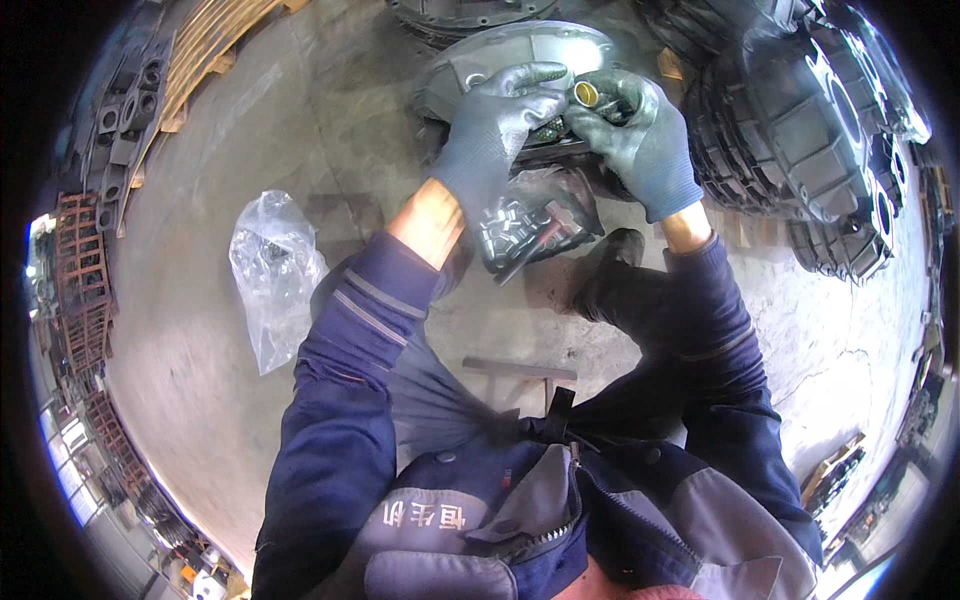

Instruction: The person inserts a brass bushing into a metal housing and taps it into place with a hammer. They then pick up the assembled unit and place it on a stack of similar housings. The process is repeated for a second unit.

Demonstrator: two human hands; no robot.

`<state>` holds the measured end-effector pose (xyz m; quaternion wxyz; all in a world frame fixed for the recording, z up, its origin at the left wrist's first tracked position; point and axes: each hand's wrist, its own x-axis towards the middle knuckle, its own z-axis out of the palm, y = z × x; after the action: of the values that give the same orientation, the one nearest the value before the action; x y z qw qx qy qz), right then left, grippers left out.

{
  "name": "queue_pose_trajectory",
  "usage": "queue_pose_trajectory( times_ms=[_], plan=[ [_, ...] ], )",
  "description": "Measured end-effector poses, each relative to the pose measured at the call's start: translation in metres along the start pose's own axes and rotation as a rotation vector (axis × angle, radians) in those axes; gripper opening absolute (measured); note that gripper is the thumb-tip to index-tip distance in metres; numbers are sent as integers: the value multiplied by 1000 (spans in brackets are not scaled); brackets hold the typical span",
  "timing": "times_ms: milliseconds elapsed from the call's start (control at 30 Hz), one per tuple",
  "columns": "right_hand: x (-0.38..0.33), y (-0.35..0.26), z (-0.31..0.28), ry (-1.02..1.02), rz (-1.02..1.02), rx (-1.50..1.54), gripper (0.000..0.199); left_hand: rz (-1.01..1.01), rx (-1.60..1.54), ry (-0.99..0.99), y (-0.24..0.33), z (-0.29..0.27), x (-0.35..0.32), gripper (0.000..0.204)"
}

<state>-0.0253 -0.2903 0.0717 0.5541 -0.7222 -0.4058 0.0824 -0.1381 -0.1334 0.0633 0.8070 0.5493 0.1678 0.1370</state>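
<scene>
Both my hands wear grey coated work gloves. In my right hand [640,135] a small round gold-coloured metal ring [586,94] is gripped between thumb and fingers, its open end facing me. My left hand [505,120] is just left of the ring, its fingers stretched toward it and apart, with nothing visible between them. Under both hands lies a large grey cast metal housing [450,75], a bright light patch on its top. Below the hands, a clear plastic bag [575,190] holds several small metal pieces, and a hammer-like tool [535,245] lies across it.
A crumpled clear plastic bag [272,275] lies on the concrete floor to the left. Dark cast housings [775,130] are stacked at the right. A wooden pallet [205,45] and metal parts [130,115] stand far left. A T-shaped metal bar [520,369] lies between my legs.
</scene>
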Motion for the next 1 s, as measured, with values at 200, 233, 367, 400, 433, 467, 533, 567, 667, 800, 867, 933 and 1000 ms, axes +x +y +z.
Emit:
queue_pose_trajectory(
  times_ms=[200,233,367,400,433,467,533,567,667,800,867,933,1000],
  plan=[
    [-2,2,1,-150,108,304,39,-36,-158,6,6,-1,-2,37],
    [-1,2,1,-154,99,310,39,-40,-157,16,8,-1,-1,38],
    [0,6,5,-148,112,484,39,-107,-217,56,11,-2,-2,34],
    [0,6,4,-141,79,399,39,-110,-191,78,11,-2,-2,30],
    [0,7,4,-147,63,307,39,-97,-169,87,11,-2,-2,26],
    [0,8,3,-152,48,214,39,-108,-179,76,11,-3,-3,29],
    [1,10,1,-162,81,211,40,-114,-205,44,10,-5,-4,37],
    [1,11,1,-171,64,237,40,-79,-159,27,10,-5,-4,37],
    [2,13,1,-162,133,209,39,-35,-73,31,9,-6,-4,36],
    [1,12,1,-151,80,191,36,-54,-108,45,9,-4,-3,34],
    [1,11,0,-153,27,200,35,-64,-116,52,10,-3,-3,34],
    [1,11,-3,-167,83,150,34,-83,-122,68,10,-2,-3,33],
    [1,12,-4,-195,95,200,36,-63,-79,66,11,-2,-4,32]
  ],
)
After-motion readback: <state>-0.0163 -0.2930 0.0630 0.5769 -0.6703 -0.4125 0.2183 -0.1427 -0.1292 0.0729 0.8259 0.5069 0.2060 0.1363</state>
